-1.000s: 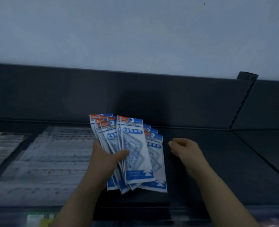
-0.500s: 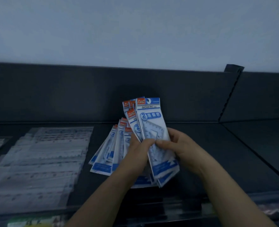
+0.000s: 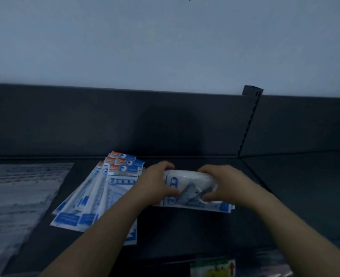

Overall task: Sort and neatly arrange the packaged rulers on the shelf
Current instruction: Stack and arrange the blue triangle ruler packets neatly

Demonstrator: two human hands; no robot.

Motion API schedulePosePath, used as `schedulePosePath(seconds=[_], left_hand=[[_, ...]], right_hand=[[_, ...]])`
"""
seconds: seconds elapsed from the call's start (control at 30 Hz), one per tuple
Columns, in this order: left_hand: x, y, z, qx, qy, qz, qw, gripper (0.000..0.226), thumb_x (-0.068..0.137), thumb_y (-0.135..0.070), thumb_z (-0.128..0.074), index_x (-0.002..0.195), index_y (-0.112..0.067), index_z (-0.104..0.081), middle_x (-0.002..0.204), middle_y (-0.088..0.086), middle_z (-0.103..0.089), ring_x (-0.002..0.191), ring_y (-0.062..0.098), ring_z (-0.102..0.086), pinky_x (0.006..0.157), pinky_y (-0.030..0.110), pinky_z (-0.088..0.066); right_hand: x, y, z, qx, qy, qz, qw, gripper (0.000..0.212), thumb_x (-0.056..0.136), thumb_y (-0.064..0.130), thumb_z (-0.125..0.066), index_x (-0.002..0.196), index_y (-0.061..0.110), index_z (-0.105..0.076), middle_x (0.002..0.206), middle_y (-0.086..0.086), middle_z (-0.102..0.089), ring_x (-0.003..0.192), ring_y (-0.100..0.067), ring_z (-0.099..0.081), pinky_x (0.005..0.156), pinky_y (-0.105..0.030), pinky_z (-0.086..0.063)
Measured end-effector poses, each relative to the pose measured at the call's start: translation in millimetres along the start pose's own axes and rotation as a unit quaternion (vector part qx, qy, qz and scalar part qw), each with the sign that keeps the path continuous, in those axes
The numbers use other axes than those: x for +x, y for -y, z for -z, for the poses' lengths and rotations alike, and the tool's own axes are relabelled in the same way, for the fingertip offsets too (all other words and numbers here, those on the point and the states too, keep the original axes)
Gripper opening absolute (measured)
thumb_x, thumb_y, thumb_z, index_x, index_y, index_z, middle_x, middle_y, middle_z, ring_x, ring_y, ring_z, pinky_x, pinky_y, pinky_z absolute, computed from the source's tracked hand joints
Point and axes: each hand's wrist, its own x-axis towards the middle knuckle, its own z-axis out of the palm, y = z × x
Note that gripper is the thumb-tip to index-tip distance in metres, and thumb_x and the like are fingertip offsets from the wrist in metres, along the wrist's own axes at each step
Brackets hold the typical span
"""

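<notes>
A small stack of blue-and-white ruler packs (image 3: 191, 193) is held sideways just above the dark shelf (image 3: 205, 232), near its middle. My left hand (image 3: 157, 183) grips the stack's left end and my right hand (image 3: 223, 182) grips its right end. To the left, a fanned pile of the same packs (image 3: 97, 194) with red-and-blue headers lies on the shelf, partly hidden by my left forearm.
Clear-wrapped rulers (image 3: 19, 202) lie in rows at the far left of the shelf. A dark back panel (image 3: 105, 120) runs behind, with a slotted upright post (image 3: 249, 124) at the right. A green-and-yellow label (image 3: 213, 268) shows at the shelf's front edge.
Both hands have separated a few packs from the bunch, turned them sideways and lowered them to the right. The other packs now lie fanned on the shelf at the left.
</notes>
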Motion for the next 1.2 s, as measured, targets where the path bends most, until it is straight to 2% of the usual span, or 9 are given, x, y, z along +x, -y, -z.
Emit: schedulePosePath(seconds=[0.13, 0.33, 0.47, 0.53, 0.63, 0.8, 1.0, 1.1, 1.2], left_hand=[[3, 1, -4, -0.028, -0.009, 0.03, 0.999, 0.04, 0.064, -0.022, -0.087, 0.097, -0.023, -0.065, 0.085, -0.008, -0.068, 0.069, -0.001, -0.062, 0.054, 0.009, -0.046], [-8, -3, -18, -0.032, -0.003, 0.047, 0.998, 0.037, 0.061, -0.021, -0.088, 0.086, -0.025, -0.062, 0.074, -0.006, -0.068, 0.062, -0.005, -0.062, 0.051, 0.008, -0.042], [-7, -17, -18, 0.019, -0.076, 0.01, 0.997, 0.04, 0.064, -0.027, -0.086, 0.084, -0.038, -0.053, 0.087, -0.018, -0.059, 0.074, -0.01, -0.055, 0.06, 0.004, -0.039], [-8, -19, -18, 0.029, -0.064, 0.008, 0.997, 0.043, 0.068, -0.028, -0.084, 0.093, -0.042, -0.052, 0.094, -0.021, -0.058, 0.08, -0.011, -0.055, 0.064, 0.003, -0.04], [-12, -13, -25, 0.022, -0.024, 0.027, 0.999, 0.04, 0.071, -0.024, -0.083, 0.097, -0.036, -0.056, 0.086, -0.014, -0.064, 0.075, -0.009, -0.059, 0.059, 0.005, -0.042], [18, -19, -21, 0.025, -0.078, 0.051, 0.995, 0.04, 0.077, -0.019, -0.078, 0.106, -0.032, -0.052, 0.091, -0.017, -0.057, 0.075, -0.005, -0.057, 0.057, 0.009, -0.043], [74, -15, -30, 0.009, -0.1, 0.112, 0.989, 0.061, 0.081, -0.018, -0.074, 0.133, -0.021, -0.041, 0.12, 0.003, -0.058, 0.095, 0.014, -0.057, 0.076, 0.026, -0.045], [87, -14, -38, 0.181, -0.065, 0.092, 0.977, 0.078, 0.086, -0.027, -0.065, 0.149, -0.023, -0.02, 0.15, 0.01, -0.026, 0.132, 0.028, -0.037, 0.104, 0.038, -0.035], [94, -15, -46, 0.317, -0.061, 0.001, 0.947, 0.059, 0.096, -0.034, -0.043, 0.15, -0.027, -0.021, 0.159, -0.001, -0.014, 0.147, 0.022, -0.008, 0.118, 0.047, -0.008]], right_hand=[[-15, -43, 5, 0.13, -0.039, -0.052, 0.989, 0.05, 0.06, 0.038, -0.084, 0.103, 0.04, -0.059, 0.095, 0.019, -0.065, 0.08, 0.001, -0.063, 0.073, -0.03, -0.057], [-24, -60, -30, 0.385, -0.021, -0.053, 0.921, 0.056, 0.063, 0.01, -0.087, 0.103, 0.024, -0.051, 0.094, 0.0, -0.069, 0.074, -0.006, -0.069, 0.06, -0.02, -0.053], [-18, -62, -16, 0.392, -0.112, -0.001, 0.913, 0.057, 0.07, 0.005, -0.082, 0.107, 0.031, -0.047, 0.102, 0.018, -0.061, 0.083, 0.01, -0.063, 0.063, -0.009, -0.05], [-17, -64, -12, 0.361, -0.089, 0.026, 0.928, 0.068, 0.071, 0.007, -0.081, 0.117, 0.039, -0.044, 0.109, 0.025, -0.054, 0.09, 0.017, -0.058, 0.068, -0.005, -0.047], [-17, -70, -24, 0.324, -0.024, 0.039, 0.945, 0.066, 0.071, 0.013, -0.082, 0.117, 0.043, -0.044, 0.11, 0.018, -0.057, 0.091, 0.014, -0.057, 0.07, -0.005, -0.047], [15, -84, -20, 0.34, -0.036, 0.016, 0.94, 0.064, 0.072, 0.01, -0.081, 0.118, 0.036, -0.046, 0.105, 0.019, -0.058, 0.085, 0.011, -0.061, 0.065, -0.007, -0.049], [71, -103, -18, 0.342, 0.008, -0.014, 0.94, 0.068, 0.071, 0.007, -0.081, 0.125, 0.026, -0.043, 0.109, 0.003, -0.059, 0.089, -0.004, -0.061, 0.066, -0.014, -0.051], [91, -109, -12, 0.314, 0.063, -0.031, 0.947, 0.07, 0.069, 0.011, -0.083, 0.126, 0.025, -0.045, 0.113, -0.001, -0.061, 0.095, -0.013, -0.063, 0.078, -0.025, -0.055], [99, -108, -5, 0.255, 0.106, -0.039, 0.96, 0.067, 0.067, 0.018, -0.085, 0.122, 0.024, -0.049, 0.112, -0.001, -0.061, 0.096, -0.015, -0.062, 0.087, -0.034, -0.055]])
